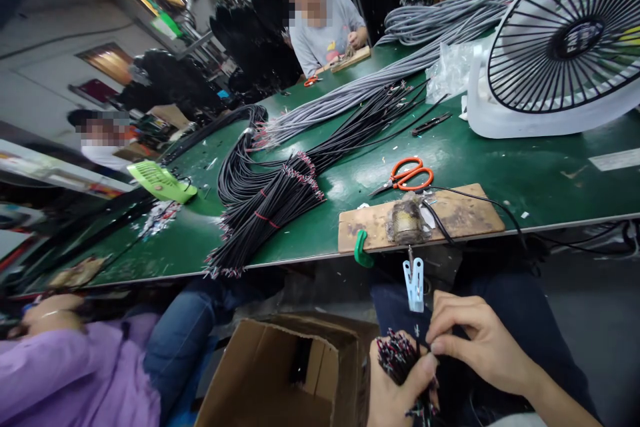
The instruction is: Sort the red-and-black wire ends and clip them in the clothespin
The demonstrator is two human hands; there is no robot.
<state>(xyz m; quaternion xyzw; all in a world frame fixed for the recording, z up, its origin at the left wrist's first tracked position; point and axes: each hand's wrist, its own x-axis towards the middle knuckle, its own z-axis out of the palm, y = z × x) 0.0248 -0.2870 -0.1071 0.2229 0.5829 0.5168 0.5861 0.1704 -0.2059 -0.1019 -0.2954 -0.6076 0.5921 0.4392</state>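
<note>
My left hand (400, 380) is wrapped round a bundle of thin black cables (397, 357), whose stripped ends show red, white and dark wires. One cable end (417, 332) sticks up above the others. Beside it, my right hand (465, 337) pinches a black cable at the bundle's edge; the fingertips partly hide it. Just above my hands a light blue clothes peg (414, 285) hangs from the shaft of a small motor (407, 223). That motor is fixed to a wooden board (465, 210) at the table's edge, by a green clamp handle (363, 248).
On the green table (500, 153) lie orange-handled scissors (413, 175), a tied pile of black cables (270, 207), grey cables (350, 83), black snips (431, 125) and a white fan (530, 120). An open cardboard box (280, 373) stands left of my knees. Several people sit around the table.
</note>
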